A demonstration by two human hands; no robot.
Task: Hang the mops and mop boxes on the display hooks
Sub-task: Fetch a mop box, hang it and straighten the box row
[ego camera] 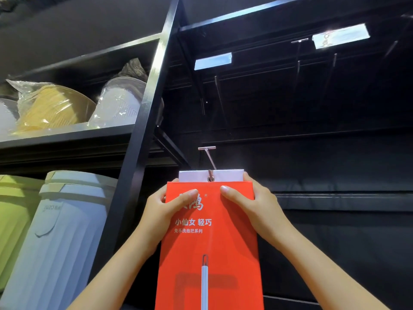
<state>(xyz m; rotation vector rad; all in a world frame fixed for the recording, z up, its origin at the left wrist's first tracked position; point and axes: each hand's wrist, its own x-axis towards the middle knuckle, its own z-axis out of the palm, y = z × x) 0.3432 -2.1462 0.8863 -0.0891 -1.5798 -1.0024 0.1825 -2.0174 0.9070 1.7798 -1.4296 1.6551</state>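
You hold the red box (210,242) upright in front of you, its printed face toward you, in the dark bay of the rack. A white tab (230,175) sticks up from the top of the box, and the tip of a metal hook (209,158) sits right at the ringed hole in the middle of that tab. Your left hand (165,209) grips the box's upper left edge, thumb flat across the front and fingers curled round behind. Your right hand (248,204) grips the upper right edge the same way, thumb pointing in toward the other thumb.

Above the box, further up the back wall, more hooks (298,54) stick out, two of them carrying shiny label holders (213,61). Just left of the box a black post (143,121) rises at a slant. Left of the box beyond that post stand a pale blue bin (64,242) and a green bin (13,220) side by side. Above and left of the box, a shelf (67,135) carries a yellow basin (51,106) and a white basin (120,101), both wrapped in clear plastic.
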